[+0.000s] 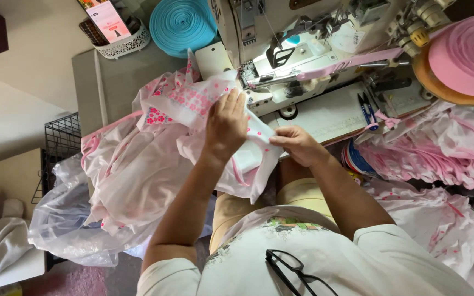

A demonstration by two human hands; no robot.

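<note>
My left hand [225, 127] lies on top of a white garment piece with pink flower print [185, 98], gripping its fabric just in front of the sewing machine [281, 55]. To its right, my right hand [297, 143] pinches the edge of the same fabric between thumb and fingers. The cloth runs up toward the machine's lit needle area [259, 74]. A pink binding strip [352, 60] feeds across the machine from a big pink tape roll [467, 55] at the far right.
A heap of pale pink cloth [127, 175] spills off the table at left over a clear plastic bag [61, 225]. A turquoise tape roll [182, 24] and a white basket [122, 44] sit behind. Blue scissors [366, 109] lie on the machine bed. Ruffled pink pieces [429, 159] pile at right.
</note>
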